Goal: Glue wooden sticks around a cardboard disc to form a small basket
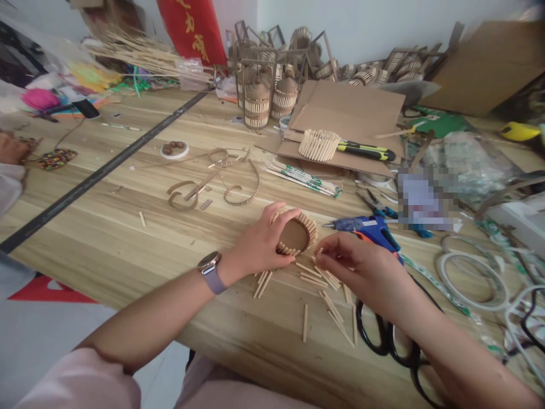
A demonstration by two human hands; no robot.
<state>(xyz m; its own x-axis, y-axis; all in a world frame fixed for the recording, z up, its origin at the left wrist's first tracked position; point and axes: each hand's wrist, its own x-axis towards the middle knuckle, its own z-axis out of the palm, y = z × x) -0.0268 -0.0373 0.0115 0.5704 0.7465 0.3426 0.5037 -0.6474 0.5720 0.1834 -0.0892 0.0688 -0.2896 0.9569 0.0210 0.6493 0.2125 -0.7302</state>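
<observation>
Fitting short sticks around a small round piece, near the middle of the table.

The left hand (259,244) curls thumb and fingers around the stick-walled ring (298,234), clamping it on its side so its cardboard disc faces the camera. Just to its right, the right hand (361,272) pinches its fingertips together on a short stick (318,251) close to the ring's rim. Loose sticks (330,298) lie below both hands, and a blue glue gun (370,227) rests just behind. The step looks like wall-building; seating a stick calls for a steady ring and a square alignment.
</observation>
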